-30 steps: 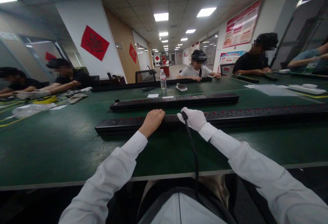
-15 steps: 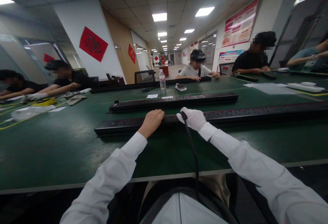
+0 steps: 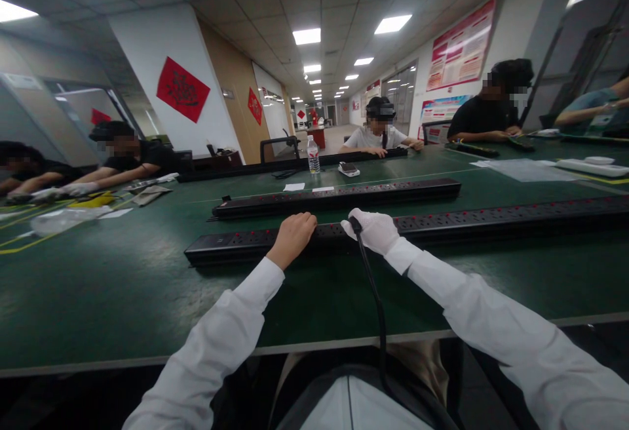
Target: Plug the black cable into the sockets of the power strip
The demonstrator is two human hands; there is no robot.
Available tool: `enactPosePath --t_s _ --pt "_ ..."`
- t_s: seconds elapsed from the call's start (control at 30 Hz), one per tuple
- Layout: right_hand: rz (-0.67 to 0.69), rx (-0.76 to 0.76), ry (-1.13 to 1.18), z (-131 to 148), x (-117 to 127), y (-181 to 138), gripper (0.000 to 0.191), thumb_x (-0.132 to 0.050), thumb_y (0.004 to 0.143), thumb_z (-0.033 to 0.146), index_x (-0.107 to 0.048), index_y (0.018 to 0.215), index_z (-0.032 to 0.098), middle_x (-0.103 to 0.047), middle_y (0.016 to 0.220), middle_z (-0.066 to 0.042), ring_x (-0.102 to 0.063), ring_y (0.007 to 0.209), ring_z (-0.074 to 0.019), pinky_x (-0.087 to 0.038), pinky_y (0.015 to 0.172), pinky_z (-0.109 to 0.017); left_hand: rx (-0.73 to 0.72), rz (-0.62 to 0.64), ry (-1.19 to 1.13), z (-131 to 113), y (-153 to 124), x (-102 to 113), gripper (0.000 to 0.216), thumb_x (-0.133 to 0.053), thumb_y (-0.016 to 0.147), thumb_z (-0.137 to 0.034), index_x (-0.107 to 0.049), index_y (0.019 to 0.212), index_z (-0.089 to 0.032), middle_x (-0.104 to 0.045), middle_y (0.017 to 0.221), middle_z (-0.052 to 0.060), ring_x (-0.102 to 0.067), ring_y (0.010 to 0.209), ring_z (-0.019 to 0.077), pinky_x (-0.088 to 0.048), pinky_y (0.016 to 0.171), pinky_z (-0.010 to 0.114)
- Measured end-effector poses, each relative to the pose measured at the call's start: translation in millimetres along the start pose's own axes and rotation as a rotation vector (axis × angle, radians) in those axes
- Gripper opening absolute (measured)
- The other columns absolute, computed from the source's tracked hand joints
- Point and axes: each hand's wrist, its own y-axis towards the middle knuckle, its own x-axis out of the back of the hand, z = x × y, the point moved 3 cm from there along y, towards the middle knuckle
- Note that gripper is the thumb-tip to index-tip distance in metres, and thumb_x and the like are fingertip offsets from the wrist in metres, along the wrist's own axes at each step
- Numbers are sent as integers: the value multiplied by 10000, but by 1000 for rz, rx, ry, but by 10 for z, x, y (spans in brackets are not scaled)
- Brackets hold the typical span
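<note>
One cable, black, seemingly pliant, ran past the table edge to a plug gripped in the gloved right hand, its likely best hold. One near strip, lying across the table, looked rigid, weighty, best lifted near both ends; the bare left hand rested curled on it, grip uncertain.

Camera's tilted a hair, and the left-side coworker in black's white glove has slid closer to the yellow thing.
</note>
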Motion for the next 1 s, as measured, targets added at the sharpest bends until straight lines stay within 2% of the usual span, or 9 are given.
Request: enactPosePath --t_s 0.3,0.7,1.0 --pt "24 9 3 -12 0 -2 421 -291 849 530 -563 848 209 -643 667 -24 -568 596 -131 -227 520 -228 100 -72 -80 49 -56 -78 124 -422 864 -233 -536 845 -187 -584 821 32 -543 747 158 -378 630 262" --pt "19 0 -11 -13 3 4 466 -280 837 577 -569 829 212 -643 654 -22 -572 595 -141 -223 517 -229 92 -147 -150 71 -91 -103 170 -391 869 -218 -540 946 -190 -606 859 37 -551 807 161 -406 720 270" --pt "29 -6 -29 -4 0 1 461 -282 840 566 -570 844 206 -645 651 -27 -576 598 -139 -219 515 -230 89 -176 -202 52 -119 -77 158 -403 841 -203 -549 897 -185 -600 844 35 -548 785 147 -415 696 253"
